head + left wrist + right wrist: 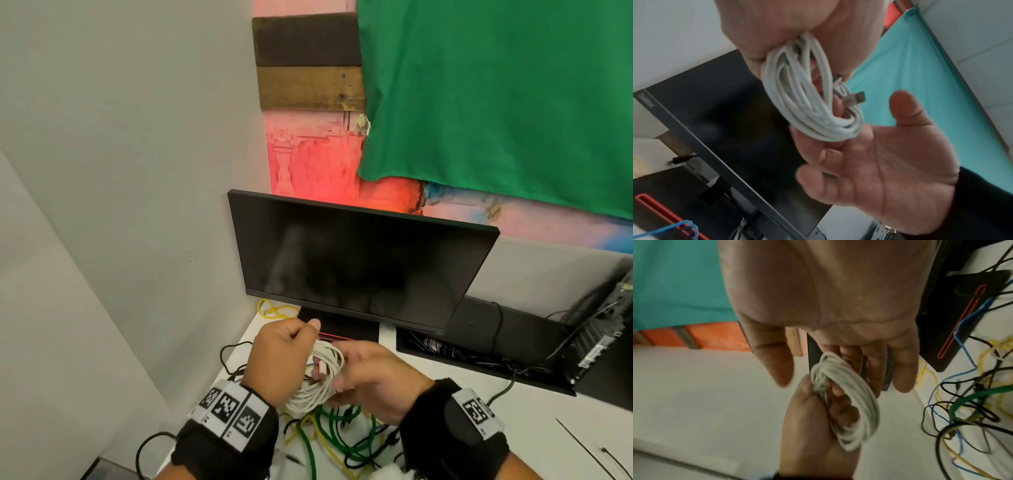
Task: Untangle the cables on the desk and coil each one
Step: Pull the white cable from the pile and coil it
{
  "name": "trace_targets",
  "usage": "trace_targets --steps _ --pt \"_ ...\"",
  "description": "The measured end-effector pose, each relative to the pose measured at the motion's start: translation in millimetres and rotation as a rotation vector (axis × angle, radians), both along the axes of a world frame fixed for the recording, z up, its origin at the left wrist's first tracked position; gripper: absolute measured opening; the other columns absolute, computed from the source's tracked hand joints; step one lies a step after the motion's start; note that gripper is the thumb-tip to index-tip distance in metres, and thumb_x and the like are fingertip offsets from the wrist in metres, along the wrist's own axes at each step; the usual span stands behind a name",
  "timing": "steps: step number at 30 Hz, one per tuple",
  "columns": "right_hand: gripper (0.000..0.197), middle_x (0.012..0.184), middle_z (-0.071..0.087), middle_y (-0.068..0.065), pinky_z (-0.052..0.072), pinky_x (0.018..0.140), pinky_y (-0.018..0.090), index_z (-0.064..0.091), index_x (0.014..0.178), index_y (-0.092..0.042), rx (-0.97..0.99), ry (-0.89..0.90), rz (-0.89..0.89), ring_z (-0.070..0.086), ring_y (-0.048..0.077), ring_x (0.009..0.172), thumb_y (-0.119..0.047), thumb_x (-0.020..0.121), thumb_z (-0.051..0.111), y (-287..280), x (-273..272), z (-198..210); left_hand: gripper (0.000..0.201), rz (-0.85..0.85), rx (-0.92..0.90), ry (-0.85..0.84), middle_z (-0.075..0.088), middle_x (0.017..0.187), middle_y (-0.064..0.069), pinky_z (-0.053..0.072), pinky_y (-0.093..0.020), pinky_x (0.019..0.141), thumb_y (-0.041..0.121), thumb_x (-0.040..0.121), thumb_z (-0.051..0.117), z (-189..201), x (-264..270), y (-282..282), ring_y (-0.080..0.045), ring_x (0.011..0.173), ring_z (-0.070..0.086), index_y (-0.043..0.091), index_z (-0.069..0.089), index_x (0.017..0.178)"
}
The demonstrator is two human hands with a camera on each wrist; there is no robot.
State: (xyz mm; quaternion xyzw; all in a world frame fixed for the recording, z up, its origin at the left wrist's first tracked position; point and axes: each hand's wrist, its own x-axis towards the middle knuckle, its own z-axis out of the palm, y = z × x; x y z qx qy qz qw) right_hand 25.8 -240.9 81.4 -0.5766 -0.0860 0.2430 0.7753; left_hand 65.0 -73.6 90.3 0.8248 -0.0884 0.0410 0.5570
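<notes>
Dark monitor (356,260) stands at back of your white worktop (445,418). Loose cable tangle (342,435) lies below your hands. Your left hand (277,353) grips white cable coil (320,380), raised above worktop. Your right hand (373,380), fingers straight, touches coil.

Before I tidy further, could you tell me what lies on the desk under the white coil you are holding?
Under the white coil, green cables, yellow cables and black ones lie tangled on the desk; both hands cover part of the pile.
</notes>
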Motion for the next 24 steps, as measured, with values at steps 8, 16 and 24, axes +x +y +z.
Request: trace_targets --steps 8,16,24 --pt "0.017 0.082 0.067 0.002 0.052 0.077 0.043 0.066 0.085 -0.025 -0.561 -0.401 -0.223 0.061 0.011 0.075 -0.042 0.081 0.067 10 -3 -9 0.048 -0.036 -0.098 0.263 0.061 0.058 -0.014 0.044 -0.033 0.051 0.055 0.087 0.057 -11 5 -5 -0.024 0.051 0.053 0.011 0.065 0.068" --pt "0.049 0.075 0.055 -0.012 0.038 0.062 0.029 0.052 0.078 -0.029 -1.338 -0.735 -0.415 0.050 0.008 0.070 -0.072 0.086 0.030 23 -10 -6 0.059 -0.103 -0.042 0.439 0.049 0.050 -0.006 0.035 -0.023 0.041 0.060 0.091 0.048 -14 11 0 -0.018 0.036 0.039 0.020 0.048 0.046" --pt "0.030 0.065 0.065 -0.011 0.046 0.064 0.028 0.064 0.072 -0.028 -0.699 -0.445 -0.502 0.059 0.003 0.062 -0.037 0.099 0.054 22 3 -12 0.076 -0.011 0.122 -0.014 0.055 0.045 0.008 0.039 -0.024 0.058 0.074 0.077 0.008 -9 -3 -11 -0.004 0.052 0.054 0.021 0.050 0.043"
